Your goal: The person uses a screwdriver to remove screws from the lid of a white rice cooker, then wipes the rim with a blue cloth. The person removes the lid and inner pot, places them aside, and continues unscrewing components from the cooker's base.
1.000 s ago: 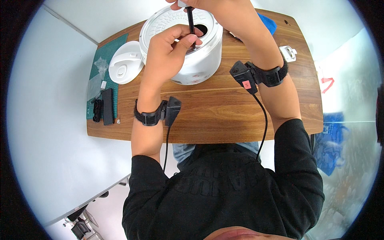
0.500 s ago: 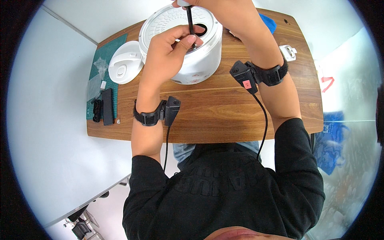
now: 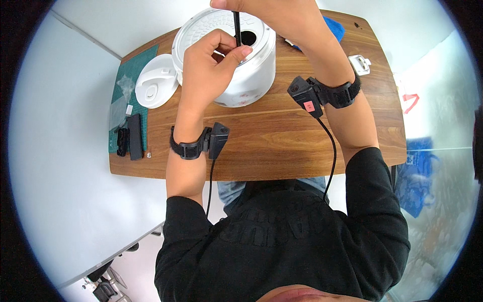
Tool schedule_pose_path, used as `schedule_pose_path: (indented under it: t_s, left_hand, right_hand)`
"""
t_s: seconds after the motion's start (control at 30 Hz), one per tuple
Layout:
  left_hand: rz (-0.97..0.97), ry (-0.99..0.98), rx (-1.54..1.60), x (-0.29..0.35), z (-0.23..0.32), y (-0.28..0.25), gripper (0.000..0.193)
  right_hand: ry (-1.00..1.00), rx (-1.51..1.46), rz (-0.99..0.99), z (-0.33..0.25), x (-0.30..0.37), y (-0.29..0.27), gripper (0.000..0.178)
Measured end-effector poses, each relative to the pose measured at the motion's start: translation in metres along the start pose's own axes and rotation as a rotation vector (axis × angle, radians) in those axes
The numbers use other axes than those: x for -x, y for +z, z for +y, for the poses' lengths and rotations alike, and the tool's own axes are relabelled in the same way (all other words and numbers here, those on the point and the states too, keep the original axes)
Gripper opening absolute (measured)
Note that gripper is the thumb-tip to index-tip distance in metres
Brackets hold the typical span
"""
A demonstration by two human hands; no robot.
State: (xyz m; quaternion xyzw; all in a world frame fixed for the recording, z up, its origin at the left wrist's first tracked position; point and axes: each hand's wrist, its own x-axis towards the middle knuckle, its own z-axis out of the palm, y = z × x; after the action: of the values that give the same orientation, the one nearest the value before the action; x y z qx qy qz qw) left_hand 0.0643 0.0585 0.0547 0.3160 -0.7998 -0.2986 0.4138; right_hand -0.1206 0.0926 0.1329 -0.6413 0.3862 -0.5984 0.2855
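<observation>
A white rice cooker with a faint floral print stands at the far side of the table, its round vented face turned up. A dark round hole opens in that face. My right hand, cut by the top edge, is closed around the upper end of a screwdriver whose black shaft points down; its handle is out of sight. Beside the hole, my left hand pinches the lower shaft between thumb and fingers. The screwdriver's tip is hidden behind the left thumb.
Left of the cooker is a white lid-like part with a handle, partly on a green cutting mat. Clear plastic wrap and black oblong items lie nearby. At right are a small white part and blue cloth.
The right hand and screwdriver have shifted slightly up and left, taking the handle out of view. My left fingers have drawn back from the hole and curled in. The cooker has moved slightly left.
</observation>
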Motion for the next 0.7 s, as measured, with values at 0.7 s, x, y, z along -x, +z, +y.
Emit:
schedule_pose_path:
  t_s: [0.7]
  left_hand:
    - [-0.057,0.027,-0.074,0.001,0.002,-0.001,0.018]
  right_hand:
    - [-0.131,0.082,0.113,0.004,0.004,0.002,0.069]
